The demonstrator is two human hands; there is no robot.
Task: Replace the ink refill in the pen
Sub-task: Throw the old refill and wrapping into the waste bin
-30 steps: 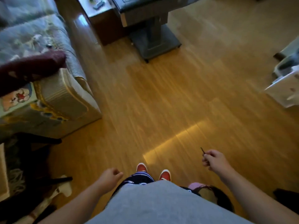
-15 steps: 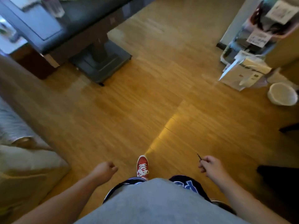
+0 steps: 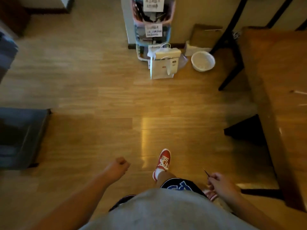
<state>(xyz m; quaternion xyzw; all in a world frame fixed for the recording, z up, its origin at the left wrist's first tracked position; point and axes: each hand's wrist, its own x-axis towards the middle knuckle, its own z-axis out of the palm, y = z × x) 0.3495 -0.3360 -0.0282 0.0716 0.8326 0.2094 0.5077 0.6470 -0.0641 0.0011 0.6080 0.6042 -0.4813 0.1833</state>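
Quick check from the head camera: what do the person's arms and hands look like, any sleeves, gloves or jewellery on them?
Both forearms are bare to the frame edge, with no sleeves in view. The left hand and the right hand wear no gloves. No watch, ring or bracelet shows, though the picture is soft. Between the arms a grey shirt covers the torso.

right hand: pinching thin refill | left hand: loosely curled, empty

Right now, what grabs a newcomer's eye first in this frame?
The red sneaker with white laces stepping onto the glossy wooden floor, low centre. The right hand pinches a thin dark refill-like stick at lower right; the left hand is a loose fist. A white paper bag and white round basin sit ahead.
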